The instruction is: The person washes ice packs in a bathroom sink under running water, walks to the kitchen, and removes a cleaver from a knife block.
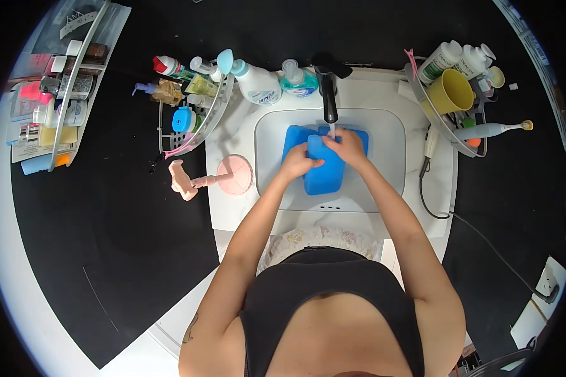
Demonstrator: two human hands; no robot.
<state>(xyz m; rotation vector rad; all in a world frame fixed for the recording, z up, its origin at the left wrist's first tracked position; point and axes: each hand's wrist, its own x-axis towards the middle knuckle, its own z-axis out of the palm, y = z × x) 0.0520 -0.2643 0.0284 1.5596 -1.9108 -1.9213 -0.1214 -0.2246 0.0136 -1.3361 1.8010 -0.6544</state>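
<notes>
A blue rectangular piece [324, 173] is held by both of my hands over the white sink [383, 188], below the black faucet [329, 100]. My left hand [300, 162] grips its left edge, with the thumb lying across its face. At its upper right, my right hand [346, 147] has its fingers on the piece, right beside the water stream [332, 130]. More blue pieces [295, 137] lie behind it in the basin, partly hidden by it and by my hands.
Left of the sink stand a pink holder [234, 174] and a corner rack [215, 113] with bottles. Two soap bottles [258, 85] are behind the basin. A right rack [437, 119] holds a yellow cup [450, 92] and a toothbrush [493, 130]. A cable [484, 242] hangs at the right.
</notes>
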